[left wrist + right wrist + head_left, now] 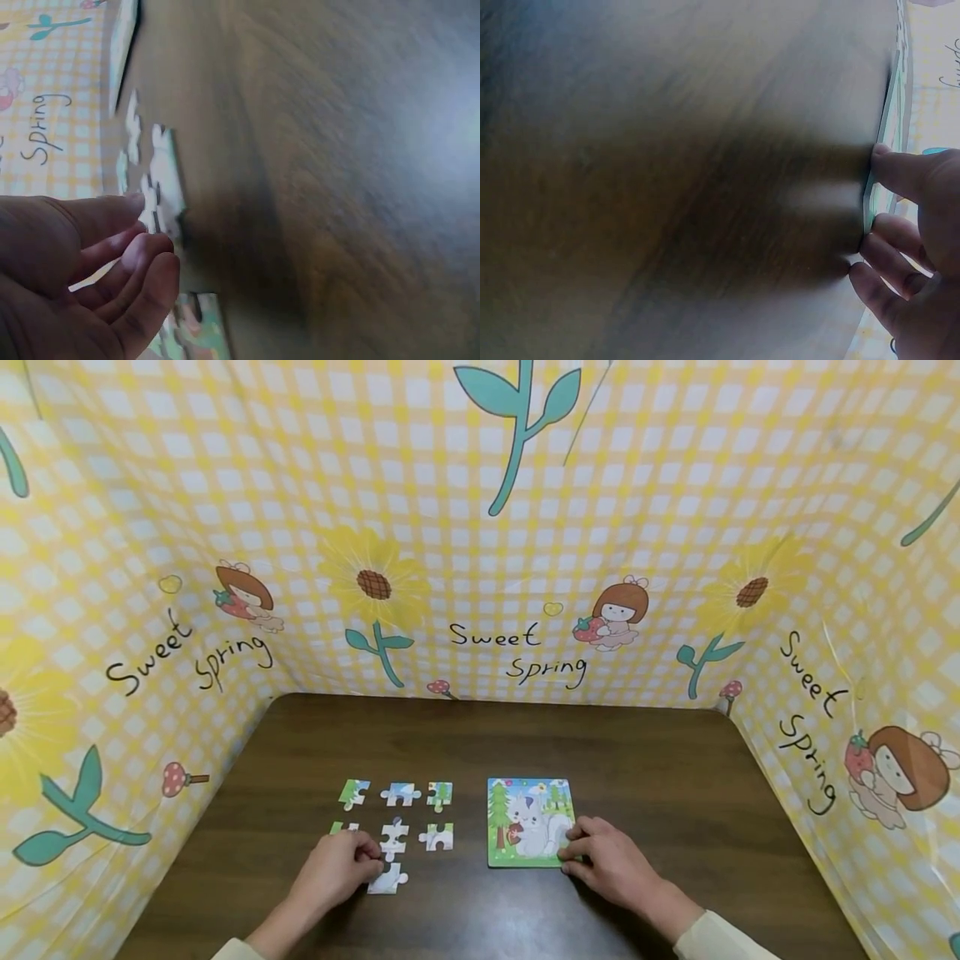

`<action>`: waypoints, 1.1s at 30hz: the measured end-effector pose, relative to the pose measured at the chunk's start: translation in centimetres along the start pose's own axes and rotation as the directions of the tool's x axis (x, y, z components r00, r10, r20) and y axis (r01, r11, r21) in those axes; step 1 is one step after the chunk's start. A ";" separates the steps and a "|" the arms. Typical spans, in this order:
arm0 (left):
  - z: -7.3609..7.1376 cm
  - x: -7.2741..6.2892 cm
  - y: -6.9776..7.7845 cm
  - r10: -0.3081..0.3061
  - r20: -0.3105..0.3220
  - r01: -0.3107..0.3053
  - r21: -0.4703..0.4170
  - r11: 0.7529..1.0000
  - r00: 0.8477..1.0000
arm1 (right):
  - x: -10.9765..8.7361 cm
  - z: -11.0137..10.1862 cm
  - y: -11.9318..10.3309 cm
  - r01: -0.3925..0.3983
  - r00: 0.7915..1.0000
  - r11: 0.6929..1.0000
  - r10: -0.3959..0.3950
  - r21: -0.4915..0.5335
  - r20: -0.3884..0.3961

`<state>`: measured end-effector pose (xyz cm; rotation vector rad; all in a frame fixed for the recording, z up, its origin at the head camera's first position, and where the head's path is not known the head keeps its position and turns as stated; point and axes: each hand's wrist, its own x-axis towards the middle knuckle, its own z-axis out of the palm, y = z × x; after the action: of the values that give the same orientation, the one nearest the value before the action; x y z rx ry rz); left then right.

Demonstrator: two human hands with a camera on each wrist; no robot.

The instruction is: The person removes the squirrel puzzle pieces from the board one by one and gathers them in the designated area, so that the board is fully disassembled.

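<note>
Several loose jigsaw pieces lie in rows on the left of the table. My left hand is over the lower left of these rows, its fingers loosely bent. Its fingertips are beside a mostly white piece; any contact is hidden. In the left wrist view, a green-and-red piece lies below the fingers. To the right lies a square squirrel picture puzzle, flat on the table. My right hand holds its lower right corner, with the thumb at the near edge and the fingers at the right side.
The brown wooden table is enclosed at the back and sides by a yellow checked cloth. Bare wood separates the loose pieces from the square puzzle.
</note>
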<state>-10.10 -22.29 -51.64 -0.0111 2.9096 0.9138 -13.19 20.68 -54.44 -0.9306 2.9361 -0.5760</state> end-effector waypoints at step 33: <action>11.0 8.1 17.1 0.400 0.355 -0.403 -0.070 0.913 0.845 | 0.0 -1.1 2.1 -0.058 0.996 0.998 0.056 0.028 0.073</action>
<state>-17.79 -1.81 -51.65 0.7181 2.6003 0.8423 -14.48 22.64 -54.12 -0.8430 2.8715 -0.5706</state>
